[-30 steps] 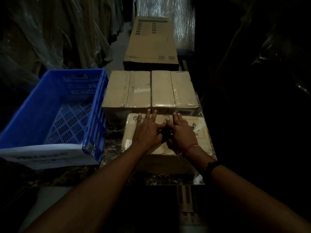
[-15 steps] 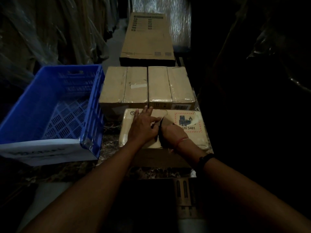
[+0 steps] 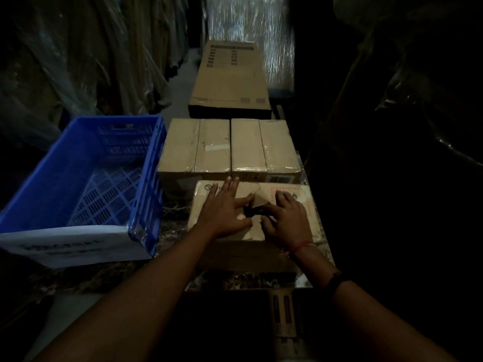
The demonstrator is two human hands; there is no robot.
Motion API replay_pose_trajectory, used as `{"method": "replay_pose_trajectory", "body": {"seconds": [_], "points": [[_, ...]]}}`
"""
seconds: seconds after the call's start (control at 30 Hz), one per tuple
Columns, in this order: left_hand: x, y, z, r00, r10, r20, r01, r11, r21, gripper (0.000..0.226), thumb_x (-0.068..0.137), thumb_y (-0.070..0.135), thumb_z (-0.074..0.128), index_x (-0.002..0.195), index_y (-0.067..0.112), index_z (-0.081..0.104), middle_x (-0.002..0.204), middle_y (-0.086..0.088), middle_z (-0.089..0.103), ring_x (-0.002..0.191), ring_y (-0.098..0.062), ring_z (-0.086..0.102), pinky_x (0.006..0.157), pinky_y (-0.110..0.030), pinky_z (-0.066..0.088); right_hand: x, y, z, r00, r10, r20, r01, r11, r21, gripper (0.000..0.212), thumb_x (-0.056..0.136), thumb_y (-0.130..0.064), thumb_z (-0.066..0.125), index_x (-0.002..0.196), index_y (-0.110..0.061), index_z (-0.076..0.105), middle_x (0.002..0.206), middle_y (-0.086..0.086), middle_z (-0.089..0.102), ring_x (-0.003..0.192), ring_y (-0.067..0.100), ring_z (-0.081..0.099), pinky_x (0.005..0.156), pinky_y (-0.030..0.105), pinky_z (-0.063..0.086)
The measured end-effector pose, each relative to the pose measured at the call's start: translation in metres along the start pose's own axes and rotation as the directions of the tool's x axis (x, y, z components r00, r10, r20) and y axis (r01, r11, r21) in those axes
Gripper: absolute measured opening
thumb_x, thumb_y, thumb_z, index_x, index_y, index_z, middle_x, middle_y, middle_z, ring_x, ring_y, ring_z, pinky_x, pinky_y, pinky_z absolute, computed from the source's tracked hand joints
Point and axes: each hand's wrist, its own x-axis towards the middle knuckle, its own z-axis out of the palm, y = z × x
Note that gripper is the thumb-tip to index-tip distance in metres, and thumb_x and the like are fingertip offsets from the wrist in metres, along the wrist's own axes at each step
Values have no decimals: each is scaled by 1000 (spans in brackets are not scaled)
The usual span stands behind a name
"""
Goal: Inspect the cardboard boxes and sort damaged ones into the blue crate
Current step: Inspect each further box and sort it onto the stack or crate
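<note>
Grip-wise, left hand [image 3: 224, 212] lies flat on the nearest cardboard box [image 3: 248, 254]; right hand [image 3: 286, 220], hold unclear, has newly raised a torn flap [image 3: 261, 201]: likely damaged, so bound for the blue crate [image 3: 149, 184].

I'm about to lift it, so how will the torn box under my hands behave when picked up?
The torn box is low and wide, so it probably won't tip. Its top is ripped open between the left hand and right hand, so that panel may flex or sag; lifting by the sides seems safer.
</note>
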Motion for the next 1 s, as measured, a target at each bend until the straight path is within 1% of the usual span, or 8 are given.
{"method": "replay_pose_trajectory", "body": {"seconds": [0.1, 0.23, 0.4, 0.53, 0.6, 0.73, 0.87, 1.0], "points": [[-1, 3, 1, 1000, -27, 2, 27, 999, 34, 73, 82, 66, 45, 148, 50, 20, 164, -6, -8, 150, -22, -13, 120, -49, -8, 2, -4, -2, 990, 62, 123, -60, 998, -19, 40, 82, -41, 53, 120, -34, 65, 157, 12, 27, 145, 31, 22, 116, 42, 21], [2, 9, 0, 998, -56, 22, 54, 997, 63, 74, 83, 61, 49, 149, 49, 18, 164, -7, -8, 150, -23, -14, 119, -53, -6, 8, -7, -2, 980, 109, 166, -103, 994, -45, 41, 84, -39, 50, 115, -21, 69, 160, 10, 16, 147, 28, 15, 119, 40, 15], [0, 8, 1, 999, -43, 8, 43, 998, 43, 71, 86, 62, 49, 149, 49, 18, 164, -6, -7, 150, -22, -12, 120, -50, -7, 5, -2, -2, 984, 56, 167, -60, 998, 19, 36, 87, -38, 51, 115, -26, 70, 159, 13, 20, 147, 30, 17, 118, 40, 15], [-5, 1, -5, 999, -40, -30, 35, 984, -174, 63, 90, 61, 50, 148, 43, 30, 164, -1, 3, 151, -15, -6, 121, -42, -7, 0, 17, -13, 992, -52, 116, 14, 951, 308, 51, 84, -47, 50, 124, -19, 65, 136, 23, 51, 128, 39, 46, 105, 45, 40], [-11, -5, -8, 999, -25, -47, 15, 978, -210, 61, 92, 59, 50, 148, 39, 34, 164, 1, 9, 151, -13, -2, 120, -38, -4, -7, 32, -16, 997, -59, 41, 42, 945, 324, 58, 83, -50, 50, 125, -12, 64, 131, 22, 56, 123, 38, 52, 100, 42, 43], [-30, -19, -16, 997, 72, -17, -73, 985, -158, 82, 80, 80, 35, 151, 37, 28, 164, 1, 9, 150, -11, -2, 121, -36, -4, -24, 57, -18, 999, -34, 38, 26, 982, 186, 62, 85, -61, 44, 132, -24, 58, 149, 11, 42, 141, 30, 33, 112, 44, 33], [-51, -21, -8, 980, 196, -27, -194, 979, 64, 104, 72, 94, 26, 155, 33, 16, 163, -4, -3, 150, -19, -11, 121, -46, -7, -52, 57, -9, 996, -45, -71, 53, 992, 117, 70, 84, -73, 38, 139, -32, 48, 156, 11, 28, 145, 30, 21, 115, 43, 21], [-57, -18, -11, 990, 138, 15, -138, 987, 81, 107, 67, 96, 32, 155, 38, 12, 163, 1, -10, 148, -17, -19, 113, -62, -18, -66, 53, -2, 990, 99, -102, -57, 935, 351, 76, 75, -65, 64, 141, -32, 45, 159, 6, 14, 144, 18, 14, 112, 31, 22]]}}
